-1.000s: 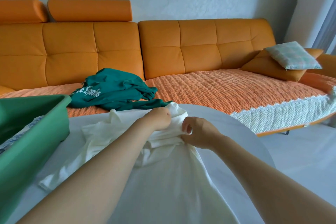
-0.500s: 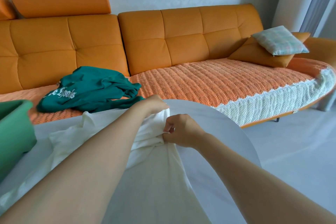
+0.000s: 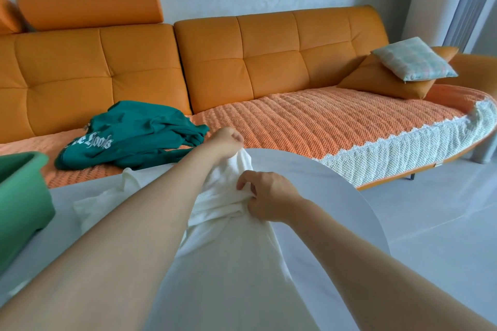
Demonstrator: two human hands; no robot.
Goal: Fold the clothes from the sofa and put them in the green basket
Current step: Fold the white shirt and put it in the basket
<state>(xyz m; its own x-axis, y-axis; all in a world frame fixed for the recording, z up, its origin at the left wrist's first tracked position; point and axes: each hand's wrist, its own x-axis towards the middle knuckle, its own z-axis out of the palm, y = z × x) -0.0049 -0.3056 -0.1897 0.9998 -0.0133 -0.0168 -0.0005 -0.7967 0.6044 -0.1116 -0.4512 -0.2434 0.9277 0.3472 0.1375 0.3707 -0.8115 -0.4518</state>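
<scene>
The white garment [image 3: 228, 263] is on the table [image 3: 317, 185], stretched from the near edge up to the far edge, smooth on the near part and all bunched and creased further up where the hands are. The left hand [image 3: 226, 142] is right at the table's far edge, fingers curled round the top end of the garment and gripping it, with the forearm lying across the cloth. The right hand [image 3: 269, 199] sits a bit nearer, around mid-table, pinching a wad of folds between thumb and curled fingers, so both hands have fabric in them and they're close together but not touching. A floppy bit of the same garment spills out toward the table's left side from under the left arm. At the table's left end sits the green basket [image 3: 24, 196]; only one corner is in frame, so you can't tell what's inside. Just behind the table's far edge, left of the left hand, there's a teal hoodie [image 3: 134, 134] with white lettering, crumpled on the sofa [image 3: 269, 48]. The sofa is orange, runs along behind the table, and has a knitted orange cover [image 3: 322, 121] with a white fringe on the seat. Well off to the table's right, at the sofa's end, a checked pillow [image 3: 414, 62] rests on top of an orange cushion [image 3: 376, 80]. Grey floor [image 3: 430, 223] is to the table's right.
</scene>
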